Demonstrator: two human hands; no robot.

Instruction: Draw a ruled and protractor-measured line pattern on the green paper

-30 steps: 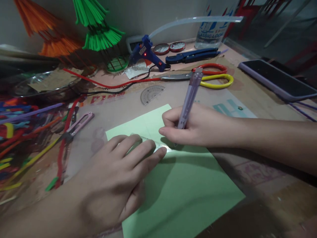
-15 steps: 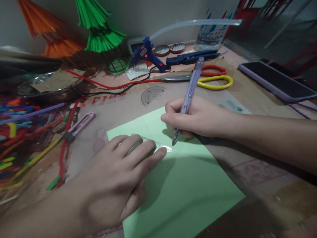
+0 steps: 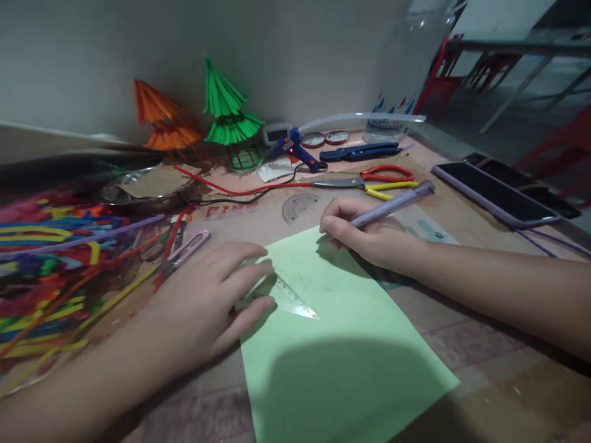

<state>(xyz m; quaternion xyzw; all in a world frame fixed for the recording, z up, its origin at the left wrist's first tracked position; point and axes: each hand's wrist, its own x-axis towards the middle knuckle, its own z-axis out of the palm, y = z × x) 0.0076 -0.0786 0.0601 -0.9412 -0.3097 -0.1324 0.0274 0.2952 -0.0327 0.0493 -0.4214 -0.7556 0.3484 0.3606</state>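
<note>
A sheet of light green paper lies on the table, with faint lines near its upper part. My left hand rests at the paper's left edge, fingers apart, over one end of a clear triangular ruler. The ruler's pointed end shows to the right of the fingers. My right hand grips a light purple pen, tilted low, its tip close to the paper's upper edge.
Behind the paper are a protractor, scissors, a blue glue gun and blue pliers. Colourful pipe cleaners fill the left, near a purple cutter. A phone lies at the right.
My left hand has shifted left and the ruler has turned, its point now aiming lower. My right hand has moved the pen away from the ruler toward the paper's top edge. The view has tilted up.
</note>
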